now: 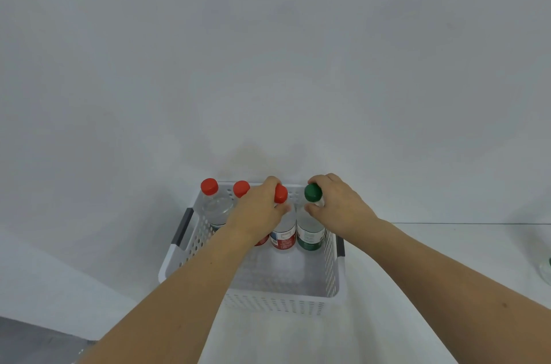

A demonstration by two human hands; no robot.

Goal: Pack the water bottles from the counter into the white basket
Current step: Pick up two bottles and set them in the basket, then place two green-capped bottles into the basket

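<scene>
The white perforated basket (286, 302) sits on the white counter against the wall. Several water bottles stand upright along its far side. My left hand (258, 210) grips the neck of a red-capped bottle (283, 237) just below its cap. My right hand (340, 205) grips the neck of the green-capped bottle (310, 234) at the row's right end. Two more red-capped bottles stand to the left, one (213, 205) at the far left corner and one (241, 188) mostly hidden behind my left hand. The near half of the basket holds nothing.
At the right edge of the view, part of another bottle (547, 269) lies on the counter (447, 259). The basket has dark grey handles (185, 228) on its left and right sides. The counter's left edge drops off to a grey floor at lower left.
</scene>
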